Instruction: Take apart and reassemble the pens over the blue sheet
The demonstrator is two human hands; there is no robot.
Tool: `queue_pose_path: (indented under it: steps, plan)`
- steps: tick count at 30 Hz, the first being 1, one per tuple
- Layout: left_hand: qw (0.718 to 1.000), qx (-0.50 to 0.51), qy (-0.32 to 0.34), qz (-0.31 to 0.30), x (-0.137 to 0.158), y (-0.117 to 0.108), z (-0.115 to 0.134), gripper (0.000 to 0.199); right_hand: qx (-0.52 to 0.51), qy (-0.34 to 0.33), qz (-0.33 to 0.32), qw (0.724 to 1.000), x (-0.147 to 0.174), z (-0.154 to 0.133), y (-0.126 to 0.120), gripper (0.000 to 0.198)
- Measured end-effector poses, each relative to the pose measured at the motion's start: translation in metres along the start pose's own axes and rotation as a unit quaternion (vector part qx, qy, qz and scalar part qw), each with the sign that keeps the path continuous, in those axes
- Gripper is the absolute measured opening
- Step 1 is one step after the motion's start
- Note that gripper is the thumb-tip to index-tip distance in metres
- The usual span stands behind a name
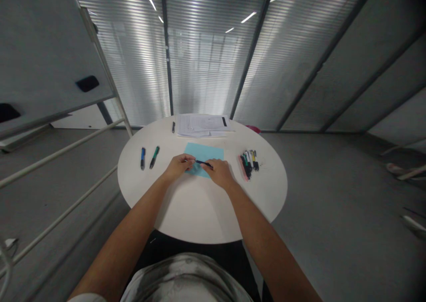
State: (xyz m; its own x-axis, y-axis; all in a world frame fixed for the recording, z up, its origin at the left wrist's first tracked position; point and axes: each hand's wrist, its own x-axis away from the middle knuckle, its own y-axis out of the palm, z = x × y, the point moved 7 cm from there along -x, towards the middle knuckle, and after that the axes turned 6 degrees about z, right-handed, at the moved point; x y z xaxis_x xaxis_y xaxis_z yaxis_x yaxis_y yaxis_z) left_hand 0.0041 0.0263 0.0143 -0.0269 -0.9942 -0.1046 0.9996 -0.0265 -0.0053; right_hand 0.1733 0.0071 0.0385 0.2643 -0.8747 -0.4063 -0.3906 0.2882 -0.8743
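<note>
A dark, slim pen [203, 163] is held level between my two hands, above a light blue sheet of paper [208, 149]. My right hand [220, 172] is closed round the pen's right part. At the pen's left end, the fingers of my left hand [179, 166] are pinched together; whether a small part of the pen is separate there is too small to tell. On the left of the table lie a blue pen [143, 158] and a green pen [154, 157], apart from each other.
The round white table [199, 217] also carries a stack of printed papers [201, 125] at the back, with a dark pen [173, 127] beside it. Several pens and markers [249, 163] lie bunched at the right. A whiteboard stand [100, 53] rises at the left.
</note>
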Motion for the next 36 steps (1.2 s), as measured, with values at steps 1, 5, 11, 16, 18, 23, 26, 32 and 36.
queue_pose_path:
  steps: [1,5,11,16,18,23,26,32,36]
  plan:
    - [1.000,-0.009,0.004,-0.004,0.000,0.000,-0.001,0.035,0.003,-0.002,0.003,1.000,0.000,0.000,0.000,0.040]
    - [1.000,-0.025,0.007,-0.008,-0.001,-0.001,-0.004,0.036,0.018,-0.010,0.011,1.000,0.000,-0.002,-0.002,0.039]
    - [1.000,-0.019,0.010,-0.013,-0.002,-0.001,-0.004,0.038,-0.022,-0.025,0.010,0.999,0.001,-0.004,-0.003,0.035]
    - [1.000,-0.008,0.002,-0.003,-0.002,-0.002,-0.002,0.039,-0.084,0.019,0.004,0.996,0.002,0.004,0.002,0.031]
    - [1.000,-0.002,-0.004,0.001,-0.001,-0.002,-0.001,0.040,-0.105,0.013,0.000,0.994,0.001,0.004,0.004,0.025]
    - [1.000,0.001,-0.010,0.006,-0.001,-0.004,0.000,0.041,-0.149,-0.020,0.017,0.989,-0.002,0.002,0.004,0.015]
    - [1.000,0.009,-0.009,0.010,-0.002,-0.005,-0.001,0.039,-0.152,-0.044,0.018,0.987,-0.001,0.000,0.002,0.021]
    - [0.999,0.037,-0.006,0.008,-0.001,-0.005,-0.001,0.038,-0.126,-0.049,0.004,0.991,0.001,-0.002,0.001,0.034]
    - [1.000,0.025,-0.008,0.010,-0.001,-0.005,0.000,0.039,-0.118,-0.049,0.004,0.992,0.002,-0.006,-0.003,0.034]
